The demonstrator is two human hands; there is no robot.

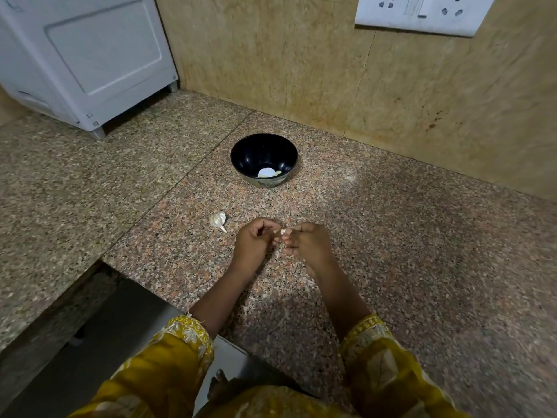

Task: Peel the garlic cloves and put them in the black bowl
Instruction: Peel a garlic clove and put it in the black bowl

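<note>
Two hands met just above the worktop [391,236], fingers curled. The left hand [254,242] and right hand [307,242] both pinched one small garlic clove [282,231] between their fingertips. The clove was pale with tan papery skin on it; it was blurred, so how much skin was off could not be told. Yellow embroidered sleeves [168,366] covered both forearms.

Near the left hand, on its outer side, an unpeeled garlic piece [219,221] lay on the speckled granite, white-skinned with a pointed tip. Farther back, well apart from the hands, the black bowl [247,155] stood upright near the wall, with peeled cloves [268,173] pale at its bottom. A white appliance [84,55] sat on feet at the back left. A white socket plate [422,13] was on the beige tiled wall, upper right.
</note>
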